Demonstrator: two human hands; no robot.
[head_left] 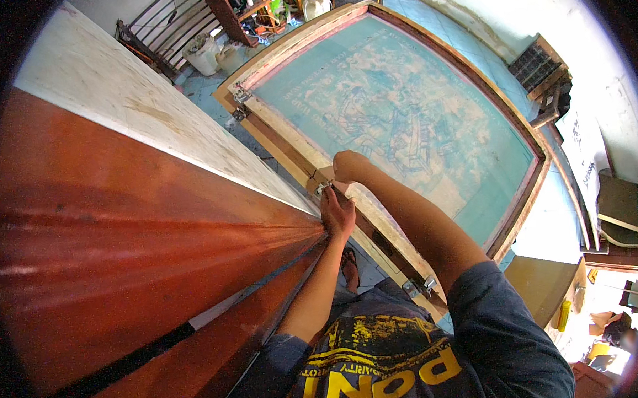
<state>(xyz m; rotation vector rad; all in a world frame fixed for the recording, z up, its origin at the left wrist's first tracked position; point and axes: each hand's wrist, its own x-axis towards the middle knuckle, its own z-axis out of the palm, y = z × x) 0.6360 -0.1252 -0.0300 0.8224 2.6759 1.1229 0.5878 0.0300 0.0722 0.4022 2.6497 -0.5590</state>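
Note:
A large wooden-framed printing screen (469, 57) with teal mesh and a faint picture lies tilted in front of me. Metal hinge clamps sit along its near wooden bar, one at the far left corner (240, 96) and one at the near right (422, 287). At the middle of that bar, my left hand (338, 214) is closed, with its fingertips at a small metal clamp (321, 189). Just beyond it, my right hand (347, 168) is bent down and curled against the frame's edge. Its fingers are mostly hidden, and I cannot make out what they hold.
A reddish-brown panel with a white top (152, 121) rises close on my left. Behind the screen stand a white bucket (202, 55) and a cluttered shelf (243, 14). Boards (618, 207) lean at the right wall, near a bright doorway where a person is partly visible.

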